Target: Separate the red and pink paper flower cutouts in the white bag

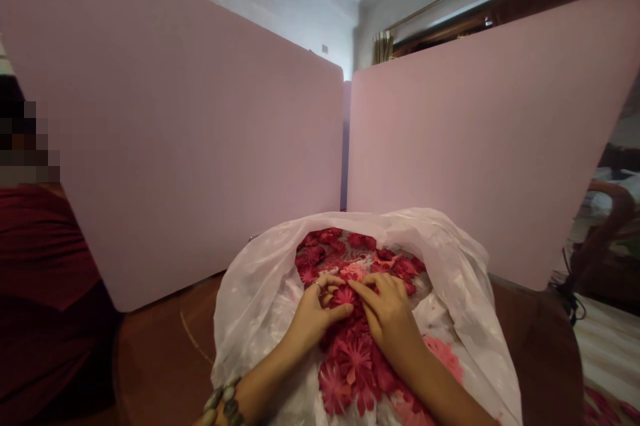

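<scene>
Red petal-shaped cutouts, like artificial flower layers (356,358), lie heaped in a white plastic bag (250,299) whose mouth gapes toward me. My left hand (320,311), with a ring on one finger, is closed with thumb and fingers around a red artificial flower (344,295). From the other side my right hand (387,309) meets it, its curled fingers pinching at the flower's upper edge. The right thumb is mostly hidden. Coral-pink flower pieces (354,271) lie just beyond my fingertips, and another pink piece (444,356) is beside my right forearm.
The bag rests on a brown wooden table (155,346). Two pink upright panels (215,126) stand behind it, meeting near the middle. At the left edge sits a person in a dark red top (40,253). A curved wooden chair part (613,206) shows at the right.
</scene>
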The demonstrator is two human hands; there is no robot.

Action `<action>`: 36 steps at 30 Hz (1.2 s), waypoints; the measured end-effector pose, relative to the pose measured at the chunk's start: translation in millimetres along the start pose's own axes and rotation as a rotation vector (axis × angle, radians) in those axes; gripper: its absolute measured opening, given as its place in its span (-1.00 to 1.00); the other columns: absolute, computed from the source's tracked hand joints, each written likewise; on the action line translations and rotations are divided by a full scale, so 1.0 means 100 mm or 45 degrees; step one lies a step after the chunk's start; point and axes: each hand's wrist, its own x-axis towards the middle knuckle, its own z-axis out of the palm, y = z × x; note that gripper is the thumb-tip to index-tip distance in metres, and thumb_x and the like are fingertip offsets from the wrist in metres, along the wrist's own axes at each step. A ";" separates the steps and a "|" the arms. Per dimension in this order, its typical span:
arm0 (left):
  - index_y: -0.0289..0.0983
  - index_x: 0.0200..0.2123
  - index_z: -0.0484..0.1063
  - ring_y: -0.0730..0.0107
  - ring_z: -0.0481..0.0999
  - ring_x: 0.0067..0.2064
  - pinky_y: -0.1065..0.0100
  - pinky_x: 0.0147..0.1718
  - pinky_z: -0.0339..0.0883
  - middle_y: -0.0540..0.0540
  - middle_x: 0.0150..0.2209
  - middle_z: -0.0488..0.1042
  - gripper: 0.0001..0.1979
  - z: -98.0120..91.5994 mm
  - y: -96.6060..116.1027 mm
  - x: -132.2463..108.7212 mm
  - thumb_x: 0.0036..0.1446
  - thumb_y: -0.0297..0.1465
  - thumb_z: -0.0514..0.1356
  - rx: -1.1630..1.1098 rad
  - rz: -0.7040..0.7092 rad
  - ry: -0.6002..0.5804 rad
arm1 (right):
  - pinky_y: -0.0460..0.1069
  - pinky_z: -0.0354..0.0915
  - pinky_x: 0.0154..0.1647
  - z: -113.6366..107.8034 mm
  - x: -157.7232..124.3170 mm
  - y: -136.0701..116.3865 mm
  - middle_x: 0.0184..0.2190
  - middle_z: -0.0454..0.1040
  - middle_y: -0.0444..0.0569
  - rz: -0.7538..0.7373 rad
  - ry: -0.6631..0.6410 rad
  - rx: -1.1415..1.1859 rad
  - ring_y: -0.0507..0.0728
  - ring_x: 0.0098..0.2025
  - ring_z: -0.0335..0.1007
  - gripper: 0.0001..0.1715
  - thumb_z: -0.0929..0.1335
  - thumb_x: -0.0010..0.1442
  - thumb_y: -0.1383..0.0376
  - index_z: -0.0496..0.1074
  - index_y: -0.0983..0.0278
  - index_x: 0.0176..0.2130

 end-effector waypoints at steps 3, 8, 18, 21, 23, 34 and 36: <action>-0.29 -0.42 0.39 0.48 0.37 -0.51 0.42 -0.44 0.25 0.08 -0.55 0.40 -0.55 0.00 -0.01 0.00 -0.48 -0.41 0.48 -0.069 -0.107 -0.024 | 0.06 0.19 -0.20 0.03 -0.02 -0.02 -0.29 0.42 0.02 -0.032 -0.043 -0.031 0.17 -0.23 0.29 -0.57 0.24 0.16 0.54 0.45 0.21 -0.05; -0.30 -0.40 0.40 0.49 0.40 -0.50 0.44 -0.44 0.26 0.07 -0.54 0.44 -0.53 0.03 0.00 -0.03 -0.47 -0.39 0.49 -0.157 -0.176 -0.026 | 0.06 0.18 -0.22 0.02 -0.02 -0.02 -0.31 0.43 0.03 -0.037 -0.107 -0.039 0.17 -0.25 0.28 -0.60 0.26 0.15 0.53 0.45 0.27 -0.05; -0.31 -0.40 0.39 0.57 0.39 -0.52 0.50 -0.46 0.25 0.06 -0.53 0.45 -0.53 0.03 0.00 -0.05 -0.45 -0.44 0.49 -0.223 -0.187 -0.030 | 0.04 0.22 -0.24 0.01 -0.02 -0.07 -0.32 0.41 0.00 0.064 -0.039 0.207 0.15 -0.26 0.28 -0.65 0.25 0.15 0.52 0.48 0.25 -0.15; -0.32 -0.40 0.38 0.58 0.38 -0.53 0.50 -0.46 0.24 0.08 -0.56 0.44 -0.53 0.03 0.00 -0.05 -0.44 -0.43 0.50 -0.229 -0.203 -0.052 | 0.05 0.25 -0.20 0.03 -0.02 -0.04 -0.31 0.41 0.00 0.129 -0.027 0.327 0.15 -0.24 0.29 -0.67 0.25 0.14 0.52 0.50 0.24 -0.20; -0.32 -0.41 0.37 0.57 0.39 -0.53 0.50 -0.46 0.24 0.08 -0.57 0.44 -0.52 0.03 -0.01 -0.05 -0.46 -0.42 0.50 -0.250 -0.211 -0.064 | 0.07 0.25 -0.17 0.04 -0.01 -0.03 -0.30 0.42 0.00 0.157 -0.026 0.377 0.15 -0.23 0.30 -0.69 0.25 0.14 0.51 0.50 0.23 -0.23; -0.29 -0.40 0.38 0.54 0.40 -0.48 0.49 -0.44 0.25 0.07 -0.48 0.48 -0.56 0.05 -0.01 -0.07 -0.42 -0.49 0.47 -0.253 -0.170 -0.207 | 0.05 0.20 -0.18 0.06 0.01 0.03 -0.36 0.38 -0.03 0.229 0.026 0.439 0.16 -0.25 0.25 -0.80 0.25 0.19 0.48 0.37 0.24 -0.39; -0.29 -0.40 0.37 0.53 0.40 -0.46 0.48 -0.44 0.25 0.06 -0.45 0.48 -0.57 0.05 -0.02 -0.07 -0.41 -0.48 0.47 -0.240 -0.157 -0.254 | 0.06 0.18 -0.20 0.07 0.01 0.02 -0.36 0.36 -0.02 0.215 0.024 0.393 0.16 -0.26 0.23 -0.79 0.21 0.20 0.49 0.33 0.24 -0.39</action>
